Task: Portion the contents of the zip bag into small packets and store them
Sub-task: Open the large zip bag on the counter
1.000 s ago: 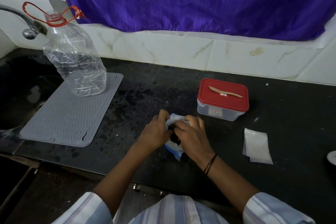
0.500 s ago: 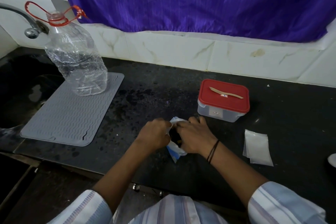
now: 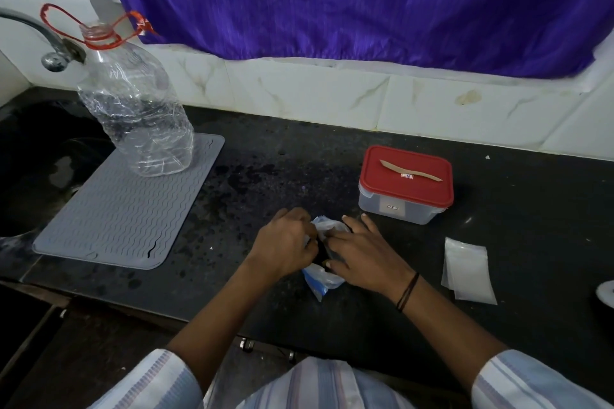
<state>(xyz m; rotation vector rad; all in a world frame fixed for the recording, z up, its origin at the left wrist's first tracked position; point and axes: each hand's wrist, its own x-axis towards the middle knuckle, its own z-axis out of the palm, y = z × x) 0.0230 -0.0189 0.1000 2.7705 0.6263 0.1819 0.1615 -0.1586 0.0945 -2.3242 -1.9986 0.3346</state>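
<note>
The zip bag lies on the black counter, just in front of the red-lidded box and to its left. The left hand pinches the bag's edge with curled fingers; the right hand grips the other side, thumb hooked at the dark opening. Both hands cover most of the bag. A stack of small clear packets lies right of the box and nearer the person. Far left of the box, a clear bottle stands on a grey mat beside the sink. A thin brown strip rests on the box lid.
</note>
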